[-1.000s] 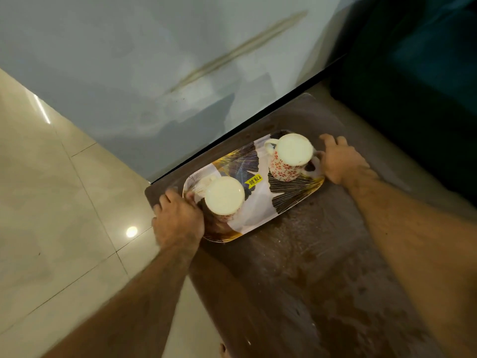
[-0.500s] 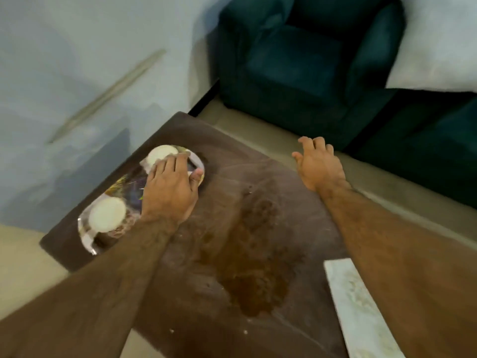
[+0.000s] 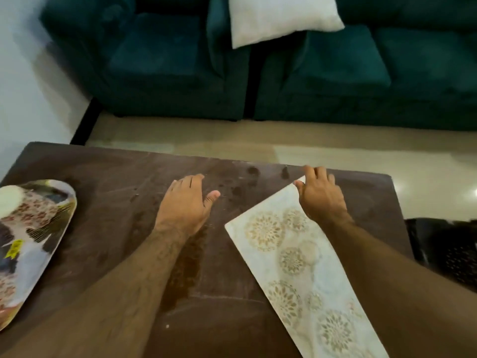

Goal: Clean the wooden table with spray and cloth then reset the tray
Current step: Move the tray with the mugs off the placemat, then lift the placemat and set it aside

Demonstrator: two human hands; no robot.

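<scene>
The dark wooden table (image 3: 103, 215) carries a brown spill (image 3: 185, 267) down its middle and small dark spots near the far edge. At the left edge lies the patterned oval tray (image 3: 69, 202) with a floral cup (image 3: 15, 200) on it, partly cut off. My left hand (image 3: 185, 202) is over the table's middle with fingers straight, holding nothing. A pale patterned table runner (image 3: 291, 262) lies diagonally on the right half. My right hand (image 3: 320, 195) is at its far corner, which shows between thumb and forefinger as if pinched. No spray or cloth is in view.
Two dark green sofa seats (image 3: 167, 60) stand beyond a strip of tiled floor, with a white pillow (image 3: 281, 16) on them. A dark speckled object (image 3: 446, 249) sits off the table's right end. A white wall is on the left.
Both hands have left the tray, and my view has swung right. My left hand moved to the table's middle. My right hand reached the runner's far corner.
</scene>
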